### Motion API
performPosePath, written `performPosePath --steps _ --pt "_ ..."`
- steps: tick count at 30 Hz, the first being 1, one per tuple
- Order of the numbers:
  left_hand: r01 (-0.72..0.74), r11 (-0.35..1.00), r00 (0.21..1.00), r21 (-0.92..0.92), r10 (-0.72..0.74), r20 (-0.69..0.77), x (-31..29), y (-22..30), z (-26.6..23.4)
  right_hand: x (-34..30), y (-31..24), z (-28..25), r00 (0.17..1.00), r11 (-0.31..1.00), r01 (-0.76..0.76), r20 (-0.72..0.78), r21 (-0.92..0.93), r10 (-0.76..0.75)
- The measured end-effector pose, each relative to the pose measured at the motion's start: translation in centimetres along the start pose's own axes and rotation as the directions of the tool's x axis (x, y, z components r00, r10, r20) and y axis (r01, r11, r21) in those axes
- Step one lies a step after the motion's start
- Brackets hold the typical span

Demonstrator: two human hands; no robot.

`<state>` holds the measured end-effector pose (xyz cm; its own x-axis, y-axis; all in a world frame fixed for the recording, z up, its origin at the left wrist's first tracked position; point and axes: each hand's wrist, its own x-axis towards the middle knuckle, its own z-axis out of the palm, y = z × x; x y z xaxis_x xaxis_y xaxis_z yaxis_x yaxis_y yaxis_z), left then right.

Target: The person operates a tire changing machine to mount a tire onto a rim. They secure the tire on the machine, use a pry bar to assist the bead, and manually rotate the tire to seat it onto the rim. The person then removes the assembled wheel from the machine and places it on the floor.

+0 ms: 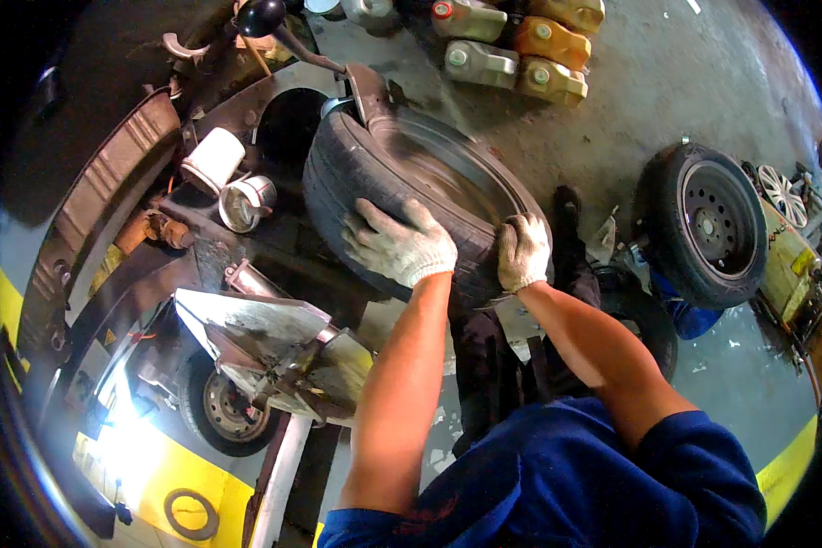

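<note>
A black tyre (pixel 324 169) stands tilted in front of me, its round opening facing up and to the right; the inside is partly blurred. My left hand (pixel 397 242), in a whitish knit glove, lies on the tread with its fingers spread. My right hand (pixel 523 251), gloved alike, curls its fingers over the tyre's right edge. At the tyre's far side, a curved metal plate (pixel 367 91) on a bent arm overlaps the rim edge. That arm ends in a black rounded knob (pixel 261 16).
To the right stands a wheel with a black steel rim (pixel 706 219). Several plastic jugs (pixel 550 43) sit at the far side. White buckets (pixel 215 160) rest left of the tyre. Nearer are an angular metal machine part (pixel 251 320), another wheel (pixel 226 406) and a bright lamp (pixel 123 429).
</note>
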<state>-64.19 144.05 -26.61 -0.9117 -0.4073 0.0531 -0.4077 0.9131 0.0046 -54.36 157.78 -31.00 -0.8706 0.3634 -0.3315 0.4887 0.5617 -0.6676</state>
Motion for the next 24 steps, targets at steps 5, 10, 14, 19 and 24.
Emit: performPosePath --steps 5,10,14,19,24 --pt "0.050 0.998 0.995 0.027 -0.052 0.080 0.03 0.34 -0.45 -0.20 0.33 0.08 1.000 1.000 0.022 -0.003 0.011 -0.022" --pt "-0.001 0.999 1.000 0.046 0.001 -0.002 -0.14 -0.03 0.14 -0.28 0.49 0.17 1.000 1.000 -0.005 0.011 -0.003 0.005" --pt "0.009 0.997 1.000 0.073 -0.009 -0.001 -0.12 0.09 -0.11 -0.27 0.14 0.05 1.000 1.000 -0.001 0.013 -0.001 0.001" --pt "0.026 0.997 0.999 0.077 -0.027 0.019 -0.12 0.28 -0.18 -0.26 0.18 0.12 1.000 1.000 0.002 -0.002 -0.004 -0.002" --pt "-0.011 0.998 1.000 0.061 0.012 -0.009 0.06 0.04 0.02 -0.29 0.22 0.17 1.000 1.000 0.006 0.004 -0.004 -0.006"
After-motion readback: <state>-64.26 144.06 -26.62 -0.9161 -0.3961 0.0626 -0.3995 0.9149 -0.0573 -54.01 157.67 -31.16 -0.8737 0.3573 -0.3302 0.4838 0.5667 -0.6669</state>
